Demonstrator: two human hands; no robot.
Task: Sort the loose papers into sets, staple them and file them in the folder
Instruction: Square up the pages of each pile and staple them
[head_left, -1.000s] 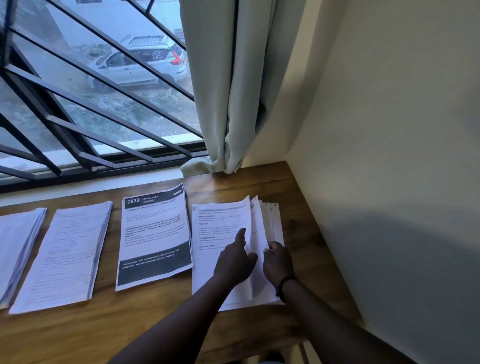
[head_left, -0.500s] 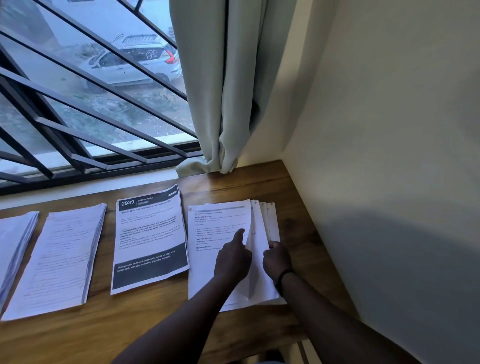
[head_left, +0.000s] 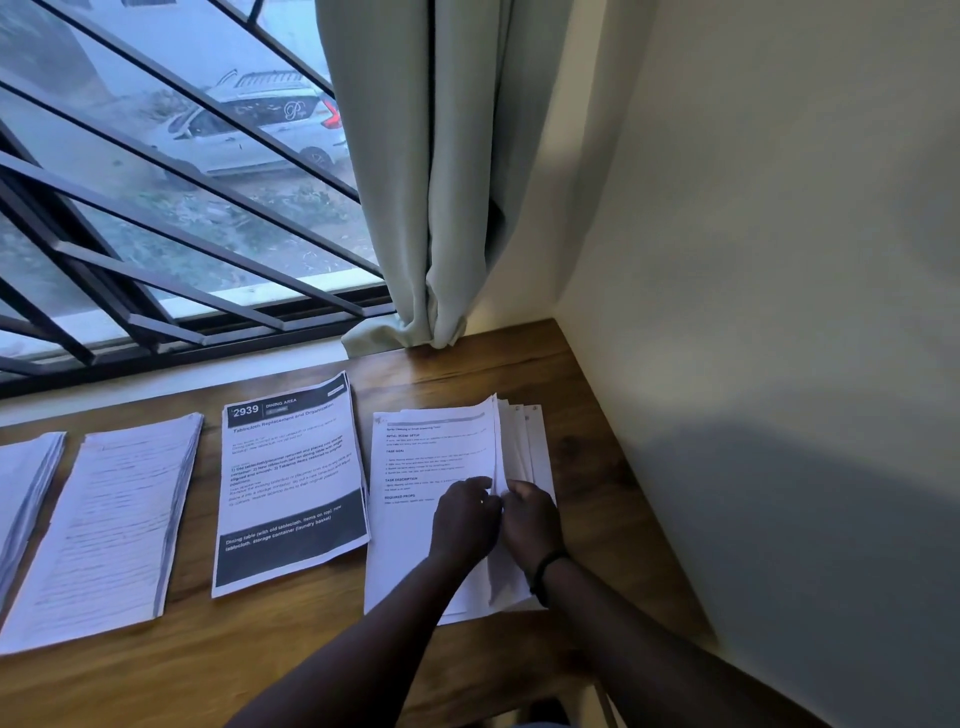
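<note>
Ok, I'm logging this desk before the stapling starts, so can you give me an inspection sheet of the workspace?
Surface: wooden desk, set in a corner.
Job's things: four paper piles; the right pile is fanned, the printed sheet is headed 2939. No stapler or folder seen.
Clutter: nothing seen.
Hands: left hand and right hand pinch the right pile's sheet edges.
Cables: nothing seen.
Surroundings: barred window, curtain, wall.

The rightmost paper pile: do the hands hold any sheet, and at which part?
Both hands, left hand and right hand, pinch the raised right edge of the top sheets of the rightmost pile.
</note>
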